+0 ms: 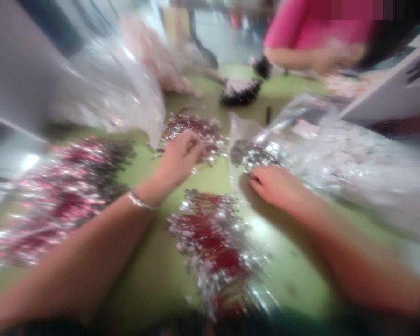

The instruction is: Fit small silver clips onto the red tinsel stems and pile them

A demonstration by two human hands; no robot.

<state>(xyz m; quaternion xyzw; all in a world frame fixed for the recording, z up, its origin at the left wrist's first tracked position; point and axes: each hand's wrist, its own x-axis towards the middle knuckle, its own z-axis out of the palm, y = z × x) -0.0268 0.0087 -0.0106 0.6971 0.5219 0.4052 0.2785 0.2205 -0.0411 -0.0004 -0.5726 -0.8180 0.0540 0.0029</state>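
The whole view is smeared by motion. My left hand (184, 151), with a silver bracelet (140, 200) on its wrist, reaches over the far pile of red and silver pieces (196, 123). Its fingers are curled together, and what they pinch is too blurred to name. To the right my right hand (275, 184) is closed just in front of shiny silver pieces (261, 154) on a sheet of clear plastic (238, 128); its fingertips are mostly hidden. Between my forearms lies a longer pile of thin red pieces with silver ends (213, 242).
A big heap of pink and silver pieces (70, 186) lies on the green table (182, 270) at left. Clear plastic bags (119, 88) stand behind it, and a full bag (350, 149) lies at right. Across the table sits a person in a pink top (332, 32), near a black-edged bundle (240, 93).
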